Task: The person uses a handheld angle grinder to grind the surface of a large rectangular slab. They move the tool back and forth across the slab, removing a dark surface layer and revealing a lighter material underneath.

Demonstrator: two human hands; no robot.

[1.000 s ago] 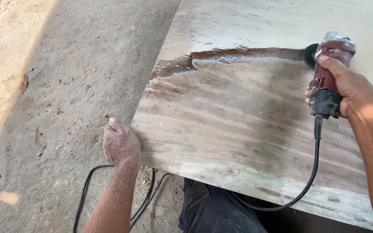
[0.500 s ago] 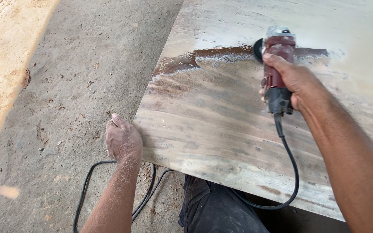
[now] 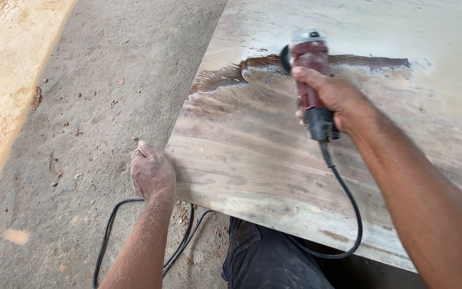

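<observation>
- A person's right hand (image 3: pixel 331 95) is gripping a maroon-bodied angle grinder (image 3: pixel 310 80), the fingers wrapped tight around its barrel, with the thumb lying along the near side.
- The angle grinder is sitting on a large wooden board (image 3: pixel 274 166), well up from the near edge and closer to the left edge than the right; its grey head is pointing away from the person and its dark disc (image 3: pixel 285 58) is showing at the left of the head, against the surface.
- A band of darker, reddish-brown wood (image 3: pixel 380 60) is running across the board on both sides of the disc, with pale dust lying over the surface beyond it and a streaky grey-brown grain showing on the near side.
- A black power cord (image 3: pixel 348 214) is trailing from the tool's rear end, looping down across the board and passing over its near edge.
- The left hand (image 3: pixel 152 172) is resting on the dusty concrete floor (image 3: pixel 81 107) just beside the board's left edge, the fingers curled inward and held together, clamped on nothing; whether the knuckles are touching the board itself cannot be told.
- More black cable (image 3: pixel 108 230) is lying in loops on the floor beside the left forearm.
- A dark trouser leg (image 3: pixel 266 257) is showing below the board's near edge, between the two arms.
- A lighter, sandy strip of ground (image 3: pixel 1 107) is running along the far left.
</observation>
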